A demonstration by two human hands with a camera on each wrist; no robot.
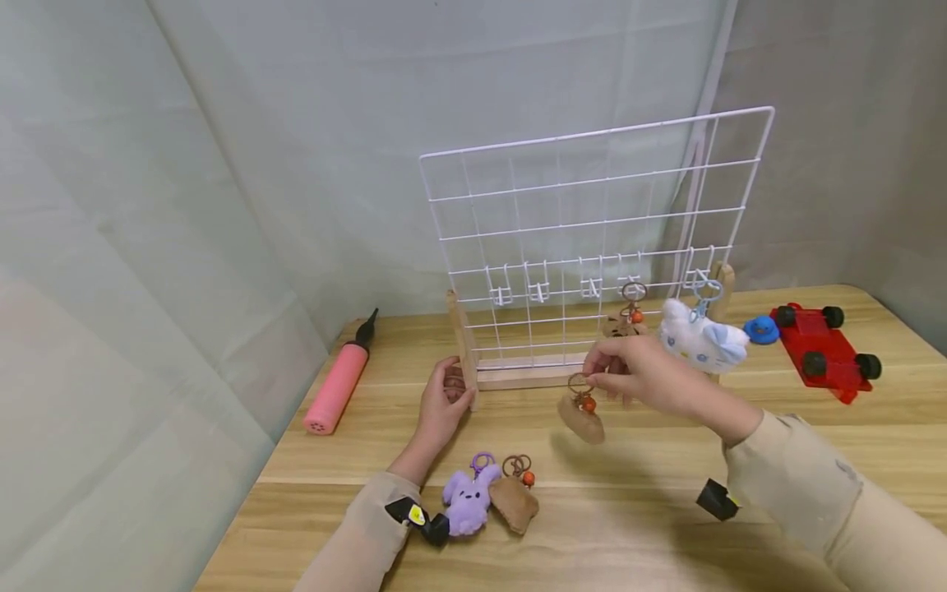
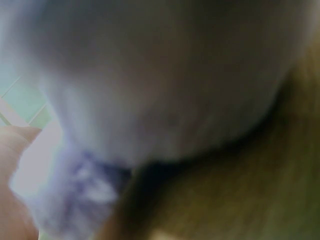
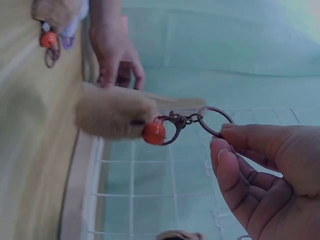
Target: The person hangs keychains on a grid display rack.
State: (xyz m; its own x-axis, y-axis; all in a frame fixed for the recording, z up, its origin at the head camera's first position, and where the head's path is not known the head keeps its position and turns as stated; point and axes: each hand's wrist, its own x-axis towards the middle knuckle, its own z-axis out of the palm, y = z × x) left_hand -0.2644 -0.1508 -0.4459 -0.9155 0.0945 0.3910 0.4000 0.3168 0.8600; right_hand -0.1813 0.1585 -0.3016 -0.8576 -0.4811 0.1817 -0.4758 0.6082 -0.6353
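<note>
My right hand pinches the ring of a brown plush keychain between thumb and fingertips. In the right wrist view the keychain dangles with its orange bell and dark clasp. It hangs in front of a white wire grid rack on wooden feet. At the rack's left wooden foot, my left hand grips it with curled fingers. White hooks line the grid; a brown keychain and a white plush cat keychain hang at the right. The left wrist view is mostly blurred purple plush.
Near my left forearm lie a purple rabbit keychain and another brown plush keychain. A pink hand pump lies at the table's left. Right of the rack are a blue duck and a red toy car, wheels up.
</note>
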